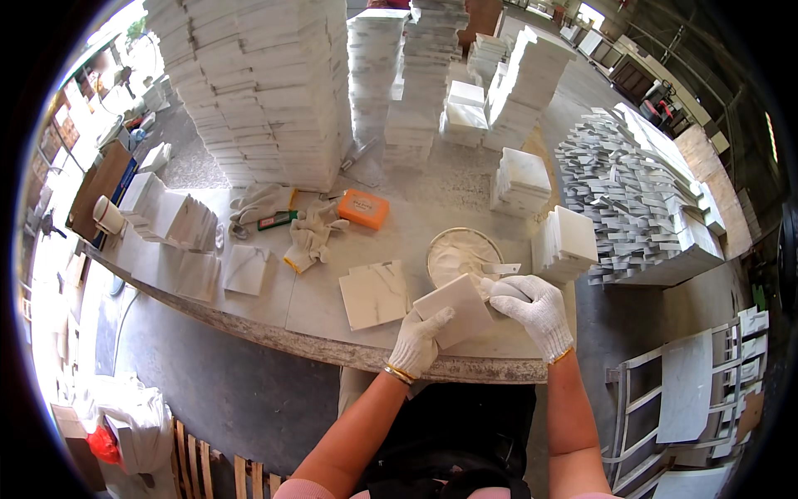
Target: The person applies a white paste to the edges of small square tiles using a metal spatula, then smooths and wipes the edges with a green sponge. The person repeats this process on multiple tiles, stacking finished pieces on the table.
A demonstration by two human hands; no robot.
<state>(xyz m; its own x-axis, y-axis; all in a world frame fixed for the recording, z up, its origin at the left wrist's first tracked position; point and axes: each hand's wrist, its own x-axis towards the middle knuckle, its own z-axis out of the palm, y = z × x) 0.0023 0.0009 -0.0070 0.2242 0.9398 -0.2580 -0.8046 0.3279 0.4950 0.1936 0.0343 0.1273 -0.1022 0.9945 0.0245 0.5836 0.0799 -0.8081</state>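
My left hand, in a white knit glove, grips a square white marble tile by its left edge, tilted above the table's front edge. My right hand, gloved too, is closed at the tile's upper right corner. Its fingertips are pressed together, and what they hold is hidden or too small to make out. Just beyond both hands stands a round bowl of white powder or paste. A flat metal blade shows at its right rim, near my right fingers. Left of the held tile, marble tiles with grey veins lie overlapped on the table.
Short tile stacks stand right of the bowl; tall stacks rise behind. An orange box, loose gloves and a green tool lie mid-left. More tiles sit at left. A large pile of stone strips stands at right.
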